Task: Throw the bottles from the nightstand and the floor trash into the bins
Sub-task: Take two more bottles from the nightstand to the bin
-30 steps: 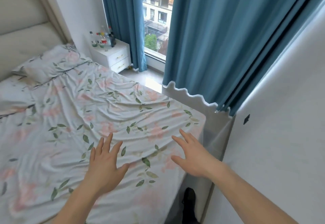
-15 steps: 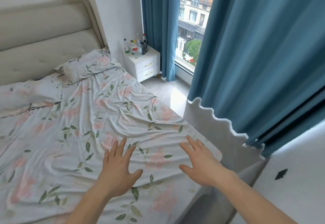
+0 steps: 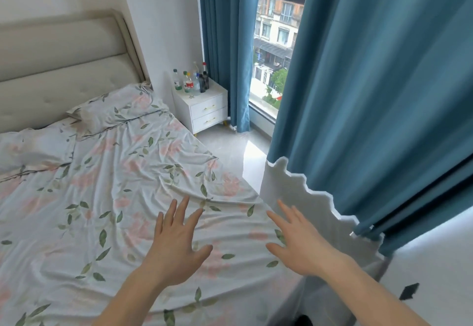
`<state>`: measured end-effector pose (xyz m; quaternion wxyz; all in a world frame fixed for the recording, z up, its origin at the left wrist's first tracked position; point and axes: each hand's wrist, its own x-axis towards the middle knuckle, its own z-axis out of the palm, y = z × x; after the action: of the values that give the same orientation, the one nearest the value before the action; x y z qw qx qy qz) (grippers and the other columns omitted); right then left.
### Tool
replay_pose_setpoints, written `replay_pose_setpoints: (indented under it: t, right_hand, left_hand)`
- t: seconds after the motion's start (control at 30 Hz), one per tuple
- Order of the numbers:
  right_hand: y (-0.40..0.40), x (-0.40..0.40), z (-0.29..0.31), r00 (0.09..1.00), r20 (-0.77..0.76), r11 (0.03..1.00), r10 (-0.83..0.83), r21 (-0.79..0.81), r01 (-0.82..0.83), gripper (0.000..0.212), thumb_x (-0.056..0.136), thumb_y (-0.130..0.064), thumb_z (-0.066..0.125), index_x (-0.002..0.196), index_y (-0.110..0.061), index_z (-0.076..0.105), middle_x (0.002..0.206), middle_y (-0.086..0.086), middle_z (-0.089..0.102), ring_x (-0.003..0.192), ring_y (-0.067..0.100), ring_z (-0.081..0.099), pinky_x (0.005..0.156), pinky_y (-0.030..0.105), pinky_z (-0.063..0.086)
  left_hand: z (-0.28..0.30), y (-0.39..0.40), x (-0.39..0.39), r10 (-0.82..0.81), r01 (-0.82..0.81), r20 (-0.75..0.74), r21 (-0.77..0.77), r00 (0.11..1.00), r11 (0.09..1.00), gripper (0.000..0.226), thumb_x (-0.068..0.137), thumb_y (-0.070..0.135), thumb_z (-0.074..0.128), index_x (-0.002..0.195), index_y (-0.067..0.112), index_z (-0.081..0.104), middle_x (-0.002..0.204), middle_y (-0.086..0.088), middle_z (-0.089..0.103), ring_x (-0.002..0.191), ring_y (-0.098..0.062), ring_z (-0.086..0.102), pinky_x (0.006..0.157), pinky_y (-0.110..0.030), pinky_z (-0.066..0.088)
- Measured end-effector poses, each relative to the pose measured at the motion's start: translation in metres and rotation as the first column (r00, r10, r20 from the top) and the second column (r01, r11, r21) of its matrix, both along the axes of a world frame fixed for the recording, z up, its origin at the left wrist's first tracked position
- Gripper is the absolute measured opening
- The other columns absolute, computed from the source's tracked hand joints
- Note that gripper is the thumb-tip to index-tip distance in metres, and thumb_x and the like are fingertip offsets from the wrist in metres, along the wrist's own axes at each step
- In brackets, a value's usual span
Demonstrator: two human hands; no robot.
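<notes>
1. Lower centre of frame: left hand [image 3: 176, 243] and right hand [image 3: 299, 243] hover over the bed [image 3: 76, 210], fingers spread, holding nothing.
2. Upper centre: bottles [image 3: 192, 81] stand clustered on the white nightstand [image 3: 204, 105], beside the curtain [image 3: 225, 43].

Bedroom with a bed beside a curtained window

A floral sheet [image 3: 122, 197] covers the bed [image 3: 76, 223], with a matching pillow [image 3: 120, 113] against the beige padded headboard [image 3: 64, 69]. Blue curtains [image 3: 371, 95] flank the window [image 3: 276, 43], which shows buildings outside; pale floor [image 3: 230, 151] runs alongside.
</notes>
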<state>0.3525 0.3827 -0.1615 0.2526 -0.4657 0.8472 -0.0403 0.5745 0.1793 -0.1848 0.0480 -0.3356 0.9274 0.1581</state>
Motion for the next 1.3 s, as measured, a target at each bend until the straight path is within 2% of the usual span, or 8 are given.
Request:
replay_pose_setpoints:
  t: [0.23, 0.47, 0.57, 0.63, 0.73, 0.9, 1.1, 1.3]
  right_hand:
    - [-0.015, -0.12, -0.007, 0.994, 0.001, 0.994, 0.109, -0.005, -0.109, 0.076, 0.1, -0.059, 0.045, 0.162, -0.039, 0.006, 0.169, -0.01, -0.02, 0.158, 0.022, -0.011, 0.129, 0.044, 0.007]
    - [-0.004, -0.256, 0.02, 0.974, -0.031, 0.974, 0.225, 0.031, -0.224, 0.073, 0.101, -0.053, 0.046, 0.162, -0.037, 0.009, 0.169, -0.009, -0.018, 0.158, 0.023, -0.009, 0.128, 0.046, 0.008]
    - [-0.004, -0.301, 0.033, 0.972, -0.034, 0.973, 0.232, 0.026, -0.231, 0.073, 0.102, -0.053, 0.047, 0.162, -0.037, 0.01, 0.169, -0.011, -0.019, 0.158, 0.022, -0.01, 0.128, 0.045, 0.01]
    - [-0.01, -0.323, 0.036, 0.97, -0.014, 0.97, 0.242, -0.002, -0.242, 0.072, 0.102, -0.052, 0.047, 0.162, -0.037, 0.01, 0.168, -0.013, -0.021, 0.158, 0.021, -0.011, 0.128, 0.045, 0.01]
    - [-0.022, -0.347, 0.034, 0.964, -0.007, 0.963, 0.265, -0.054, -0.265, 0.072, 0.101, -0.053, 0.048, 0.161, -0.038, 0.01, 0.168, -0.014, -0.021, 0.158, 0.019, -0.01, 0.128, 0.041, 0.008]
    - [-0.029, -0.374, 0.031, 0.962, -0.035, 0.96, 0.272, -0.066, -0.273, 0.074, 0.1, -0.055, 0.047, 0.162, -0.037, 0.01, 0.169, -0.011, -0.018, 0.157, 0.018, -0.015, 0.127, 0.043, 0.002]
    - [-0.032, -0.436, 0.038, 0.968, -0.026, 0.968, 0.25, -0.023, -0.251, 0.074, 0.101, -0.054, 0.047, 0.162, -0.038, 0.009, 0.169, -0.011, -0.02, 0.157, 0.017, -0.013, 0.127, 0.047, 0.013]
    - [-0.065, -0.526, 0.025, 0.955, 0.018, 0.954, 0.295, -0.056, -0.294, 0.075, 0.101, -0.054, 0.047, 0.162, -0.04, 0.006, 0.167, -0.016, -0.022, 0.157, 0.016, -0.015, 0.128, 0.046, 0.011]
  left_hand:
    - [-0.001, 0.014, -0.098, 0.131, -0.131, 0.013, -0.009, 0.991, 0.991, 0.084, 0.095, 0.068, 0.043, 0.161, 0.041, 0.0, 0.161, 0.009, -0.039, 0.151, -0.02, -0.034, 0.125, -0.045, -0.014]
    - [0.008, 0.044, -0.23, 0.25, -0.25, -0.037, 0.007, 0.968, 0.968, 0.084, 0.094, 0.067, 0.046, 0.162, 0.038, 0.008, 0.163, 0.011, -0.033, 0.152, -0.019, -0.031, 0.126, -0.045, -0.011]
    - [0.02, 0.049, -0.267, 0.258, -0.259, -0.05, -0.005, 0.965, 0.966, 0.091, 0.084, 0.077, 0.035, 0.162, 0.038, 0.008, 0.164, 0.011, -0.033, 0.152, -0.018, -0.031, 0.126, -0.044, -0.012]
    - [0.024, 0.05, -0.283, 0.271, -0.272, -0.052, -0.016, 0.961, 0.962, 0.092, 0.082, 0.079, 0.032, 0.161, 0.039, 0.008, 0.163, 0.011, -0.034, 0.152, -0.018, -0.031, 0.126, -0.044, -0.013]
    - [0.027, 0.045, -0.3, 0.292, -0.293, -0.046, -0.032, 0.955, 0.955, 0.084, 0.094, 0.069, 0.045, 0.162, 0.039, 0.006, 0.162, 0.012, -0.035, 0.152, -0.018, -0.032, 0.126, -0.044, -0.013]
    - [0.019, 0.03, -0.338, 0.26, -0.263, -0.06, -0.038, 0.964, 0.964, 0.089, 0.086, 0.074, 0.04, 0.162, 0.038, 0.011, 0.167, 0.008, -0.027, 0.154, -0.021, -0.026, 0.127, -0.047, -0.008]
    - [0.013, 0.021, -0.399, 0.247, -0.25, -0.073, -0.027, 0.966, 0.968, 0.083, 0.091, 0.066, 0.047, 0.161, 0.039, 0.011, 0.163, 0.013, -0.032, 0.154, -0.02, -0.026, 0.126, -0.044, -0.01]
    - [0.009, -0.003, -0.486, 0.325, -0.329, -0.093, -0.029, 0.941, 0.944, 0.096, 0.072, 0.077, 0.022, 0.16, 0.039, 0.016, 0.168, 0.01, -0.022, 0.155, -0.02, -0.022, 0.126, -0.043, -0.008]
